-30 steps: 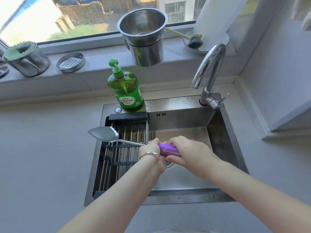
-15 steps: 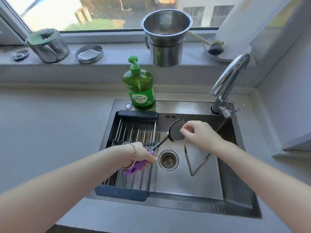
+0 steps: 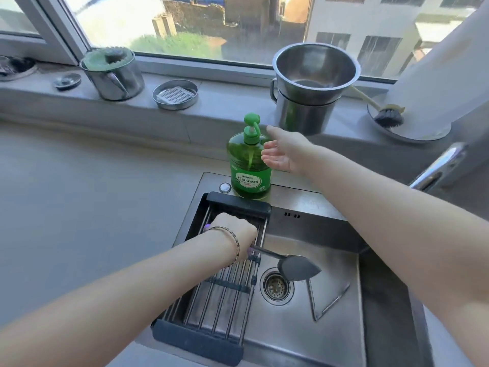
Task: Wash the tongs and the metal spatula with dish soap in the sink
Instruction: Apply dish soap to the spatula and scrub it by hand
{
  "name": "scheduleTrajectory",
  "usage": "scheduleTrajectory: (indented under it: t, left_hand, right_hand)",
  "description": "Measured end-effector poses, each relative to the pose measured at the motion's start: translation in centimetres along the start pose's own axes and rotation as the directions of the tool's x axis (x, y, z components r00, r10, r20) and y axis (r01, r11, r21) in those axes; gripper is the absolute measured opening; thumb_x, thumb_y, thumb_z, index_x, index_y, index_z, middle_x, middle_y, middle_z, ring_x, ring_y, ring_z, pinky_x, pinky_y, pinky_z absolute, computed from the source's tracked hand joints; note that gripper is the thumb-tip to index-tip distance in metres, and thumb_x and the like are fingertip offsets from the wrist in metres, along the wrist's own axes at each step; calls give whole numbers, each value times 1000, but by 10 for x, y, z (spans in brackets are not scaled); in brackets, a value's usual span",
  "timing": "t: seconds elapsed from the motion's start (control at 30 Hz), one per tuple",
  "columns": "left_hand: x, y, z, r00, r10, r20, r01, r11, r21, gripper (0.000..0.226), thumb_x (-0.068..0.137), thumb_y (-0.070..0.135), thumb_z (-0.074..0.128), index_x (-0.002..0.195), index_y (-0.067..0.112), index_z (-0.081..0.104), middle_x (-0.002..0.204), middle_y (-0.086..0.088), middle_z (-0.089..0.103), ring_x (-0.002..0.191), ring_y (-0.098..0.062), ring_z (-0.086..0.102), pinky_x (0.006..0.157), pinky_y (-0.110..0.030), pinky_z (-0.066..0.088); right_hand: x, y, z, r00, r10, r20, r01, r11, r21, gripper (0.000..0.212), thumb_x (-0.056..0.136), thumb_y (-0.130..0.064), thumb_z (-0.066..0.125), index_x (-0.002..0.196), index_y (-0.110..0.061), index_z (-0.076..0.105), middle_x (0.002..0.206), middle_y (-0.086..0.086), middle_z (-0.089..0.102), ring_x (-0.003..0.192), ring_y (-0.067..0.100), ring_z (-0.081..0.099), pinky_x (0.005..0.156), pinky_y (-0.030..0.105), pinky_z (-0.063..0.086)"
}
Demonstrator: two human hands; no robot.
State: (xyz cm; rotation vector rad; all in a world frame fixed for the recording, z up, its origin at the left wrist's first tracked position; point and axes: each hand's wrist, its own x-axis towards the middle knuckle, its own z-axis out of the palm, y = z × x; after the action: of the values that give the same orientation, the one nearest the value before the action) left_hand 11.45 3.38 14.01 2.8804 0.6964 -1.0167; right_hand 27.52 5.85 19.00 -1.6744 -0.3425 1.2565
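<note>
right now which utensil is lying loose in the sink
The tongs, spread in a V on the sink floor right of the drain; the spatula is held by the left hand.

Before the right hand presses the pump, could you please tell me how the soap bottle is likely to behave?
The soap bottle looks nearly full, so probably heavy and steady. Its squat base sits flat on the sink ledge, so tipping seems unlikely under a downward press. The smooth plastic may slip if the right hand is wet.

Spatula (image 3: 298,266) in left hand (image 3: 232,234)
</note>
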Motion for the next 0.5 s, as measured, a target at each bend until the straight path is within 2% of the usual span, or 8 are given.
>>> scheduleTrajectory:
  t: [0.1, 0.2, 0.27, 0.37, 0.5]
  left_hand:
    - [7, -9, -2, 997, -2, -81, -3, 998, -62, 9, 89, 25, 47, 85, 19, 54, 99, -2, 67, 84, -26, 61, 75, -31, 47]
    - [15, -17, -3, 997, -25, -72, 11, 982, -190, 8, 85, 20, 47, 77, 19, 49, 97, 0, 65, 85, -24, 61, 75, -29, 49]
    - [19, -20, -2, 997, -25, -79, 5, 970, -245, 7, 86, 20, 49, 80, 22, 52, 87, 4, 58, 77, -20, 53, 68, -25, 42]
    - [24, -24, -1, 995, -27, -97, -1, 960, -281, 11, 86, 26, 56, 93, 21, 61, 76, 9, 47, 72, -14, 46, 67, -24, 37]
    - [30, -25, 3, 996, -32, -87, 4, 952, -306, 23, 81, 34, 63, 99, 19, 63, 84, 5, 59, 77, -18, 53, 68, -24, 40]
  right_hand:
    - [16, -16, 9, 996, 74, 52, -73, 997, -26, 47, 93, -44, 49, 96, 3, 53, 80, 10, 54, 64, 13, 54, 38, 14, 49]
    - [31, -25, 14, 992, 103, 69, -98, 992, -75, 42, 91, -44, 52, 85, -2, 55, 71, 5, 53, 47, 7, 48, 34, 11, 40]
    - [36, -29, 15, 988, 130, 89, -124, 990, -72, 38, 92, -41, 53, 80, -5, 54, 62, 1, 51, 35, 3, 41, 33, 9, 34]
    - [42, -31, 15, 979, 163, 123, -161, 987, -28, 35, 94, -36, 51, 76, -6, 52, 55, -1, 48, 32, 3, 38, 33, 8, 31]
    - [45, -31, 16, 959, 219, 182, -236, 969, 78, 33, 94, -32, 50, 74, -6, 51, 44, 0, 48, 31, 3, 39, 33, 6, 29]
